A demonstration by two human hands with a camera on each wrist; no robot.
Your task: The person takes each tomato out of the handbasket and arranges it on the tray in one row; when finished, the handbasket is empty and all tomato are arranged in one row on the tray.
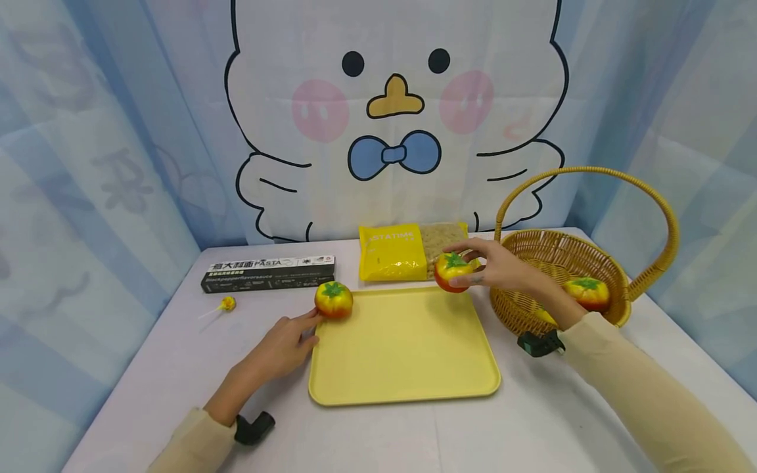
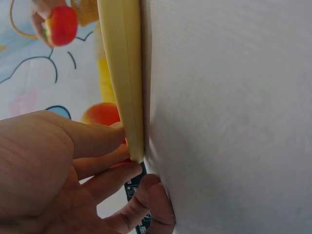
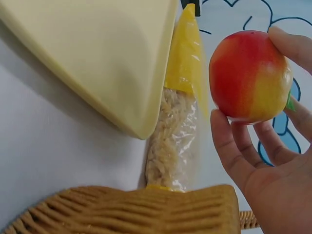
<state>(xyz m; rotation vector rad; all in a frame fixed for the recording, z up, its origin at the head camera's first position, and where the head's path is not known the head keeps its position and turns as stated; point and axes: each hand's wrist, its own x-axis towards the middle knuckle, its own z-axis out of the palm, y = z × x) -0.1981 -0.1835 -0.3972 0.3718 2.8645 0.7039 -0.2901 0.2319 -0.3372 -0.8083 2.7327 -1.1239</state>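
Observation:
A red-and-yellow toy tomato (image 1: 334, 301) with a green top sits at the far left corner of the yellow tray (image 1: 402, 348). Beside it my left hand (image 1: 284, 348) touches the tray's left edge, fingers fairly straight, with the fingertips at the tomato's lower side. My right hand (image 1: 489, 264) holds a second toy tomato (image 3: 249, 78) between thumb and fingers, above the tray's far right corner. On the right stands a wicker basket (image 1: 503, 305) with a tall handle, another toy tomato (image 1: 587, 293) inside; my right forearm crosses over it.
Behind the tray lies a yellow pasta bag (image 1: 390, 253) with a see-through half. A dark pasta box (image 1: 269, 274) lies at the back left, with a yellow lollipop (image 1: 227, 303) in front. A printed curtain (image 1: 390, 197) hangs behind the table.

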